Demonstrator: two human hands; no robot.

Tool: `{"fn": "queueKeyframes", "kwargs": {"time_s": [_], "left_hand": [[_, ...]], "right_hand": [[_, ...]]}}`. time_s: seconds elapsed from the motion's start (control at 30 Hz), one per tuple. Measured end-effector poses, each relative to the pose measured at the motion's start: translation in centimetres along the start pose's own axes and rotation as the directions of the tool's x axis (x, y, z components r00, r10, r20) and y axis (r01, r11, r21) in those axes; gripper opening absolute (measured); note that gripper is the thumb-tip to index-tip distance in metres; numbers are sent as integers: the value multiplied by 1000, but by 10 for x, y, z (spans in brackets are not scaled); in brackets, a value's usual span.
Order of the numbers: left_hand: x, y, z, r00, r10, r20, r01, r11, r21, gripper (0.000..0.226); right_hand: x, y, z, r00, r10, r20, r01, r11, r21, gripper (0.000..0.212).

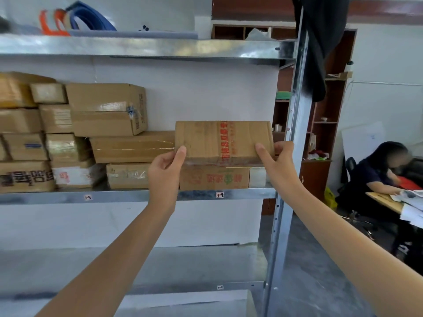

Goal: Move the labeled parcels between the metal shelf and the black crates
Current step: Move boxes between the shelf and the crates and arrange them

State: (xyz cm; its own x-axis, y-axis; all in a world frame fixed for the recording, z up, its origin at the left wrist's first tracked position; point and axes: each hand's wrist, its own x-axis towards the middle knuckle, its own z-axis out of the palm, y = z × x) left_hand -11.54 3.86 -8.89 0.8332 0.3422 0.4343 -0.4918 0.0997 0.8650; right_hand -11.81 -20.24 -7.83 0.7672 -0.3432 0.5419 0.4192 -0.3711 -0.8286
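While both hands hold it, the parcel (219, 140) sits at the right end of the middle level of the metal shelf (137, 196), directly over a flat box (214, 178) with green and red print. Cannot tell whether its bottom edge rests on that box or hangs just above it.

Left hand (163, 167): thumb pressed on the front face at the lower left corner, other fingers hidden behind the parcel, gripping that end.

Right hand (278, 163): thumb on the front face at the lower right corner, fingers wrapped round the right end.

Parcel: brown cardboard, a band of clear tape with red characters running top to bottom across its face.

Left of it on the same level, stacked cardboard boxes (107, 108), taped, several layers high, the nearest touching or just beside the parcel.

Top level: orange and blue straps (75, 19).

Black cloth (320, 42) hangs off the shelf post (295, 124).

Far right, a person (384, 172) seated at a desk with papers.
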Motion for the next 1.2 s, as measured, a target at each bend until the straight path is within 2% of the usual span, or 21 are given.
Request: {"fn": "queueKeyframes", "kwargs": {"time_s": [0.1, 0.2, 0.27, 0.37, 0.43, 0.53, 0.6, 0.67, 0.73, 0.83, 0.9, 0.97, 1.03, 1.1, 1.2], "left_hand": [[-10, -1, -18, 1000, 13, 13, -14, 998, 64, 25], [-21, -1, -38, 999, 11, 41, -16, 993, 113, 14], [-26, 2, -54, 999, 5, 42, -11, 989, 149, 11], [-33, 7, -86, 1000, 4, 26, -9, 983, 185, 16], [-42, 11, -110, 1000, 6, 18, -10, 977, 212, 15], [-58, 20, -148, 999, 24, -34, -14, 964, 267, 11], [-70, 25, -177, 997, 20, -80, 5, 954, 300, 8], [-83, 30, -205, 994, 13, -109, 23, 948, 317, 15], [-97, 36, -232, 992, 18, -124, 24, 943, 331, 24], [-117, 45, -272, 989, -3, -148, 58, 926, 373, 29], [-131, 50, -298, 982, -19, -188, 81, 941, 330, 30], [-145, 57, -322, 961, -39, -275, 100, 972, 213, 21], [-158, 64, -344, 934, -56, -352, 110, 985, 134, 17], [-169, 71, -364, 913, -67, -402, 118, 988, 103, 19], [-182, 85, -388, 866, -75, -495, 123, 990, 66, 20]], "right_hand": [[-15, 0, 1, 993, -35, 111, 38, 999, -33, 49], [-28, -3, 4, 974, -22, 228, 59, 986, -158, 57], [-38, -5, 7, 965, -17, 263, 71, 978, -197, 51], [-53, -12, 14, 957, -39, 288, 113, 963, -244, 23], [-65, -18, 22, 951, -43, 307, 124, 961, -249, 20], [-88, -31, 41, 940, -22, 340, 89, 979, -182, 18], [-105, -41, 55, 931, -24, 363, 71, 991, -117, 30], [-126, -55, 68, 915, 7, 403, -15, 1000, 19, 42], [-145, -65, 83, 893, 22, 450, -90, 987, 131, 44], [-169, -74, 107, 865, 15, 501, -110, 981, 161, 45], [-185, -78, 127, 862, 17, 507, -90, 989, 119, 46], [-202, -82, 148, 866, 26, 499, -65, 996, 61, 48], [-220, -87, 168, 862, 35, 506, -82, 994, 70, 43], [-235, -94, 184, 836, 22, 549, -98, 989, 109, 34], [-253, -105, 207, 767, -31, 641, -92, 983, 158, 35]]}}
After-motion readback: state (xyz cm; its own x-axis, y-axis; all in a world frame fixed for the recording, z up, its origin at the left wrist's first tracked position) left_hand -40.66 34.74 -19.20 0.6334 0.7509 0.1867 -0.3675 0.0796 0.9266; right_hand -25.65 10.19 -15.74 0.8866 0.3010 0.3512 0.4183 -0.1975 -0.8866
